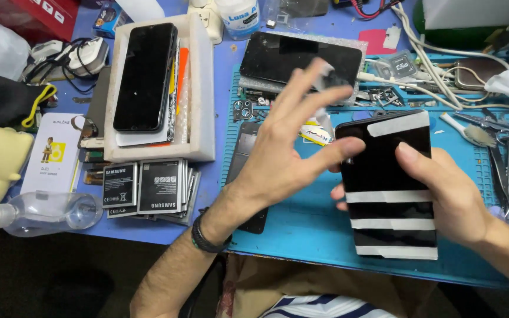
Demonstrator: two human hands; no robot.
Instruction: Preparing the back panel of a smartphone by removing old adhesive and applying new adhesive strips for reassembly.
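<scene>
My right hand (pixel 452 191) holds a black phone (pixel 391 171) from its right side, thumb on the glass. Several strips of white tape cross the phone's face. It is tilted over the blue work mat (pixel 301 227). My left hand (pixel 293 147) hovers just left of the phone with fingers spread; its thumb tip touches the phone's upper left edge. The raised fingers are blurred, and something small and pale seems pinched between them, though I cannot tell what. A dark band circles my left wrist.
A white foam tray (pixel 201 100) holding a black phone stands at the left. Flat phone batteries (pixel 148 188) lie stacked before it. Another black screen (pixel 293 56) lies behind the mat. Tweezers, a brush and cables crowd the right side. A clear bottle (pixel 48 212) lies at the front left.
</scene>
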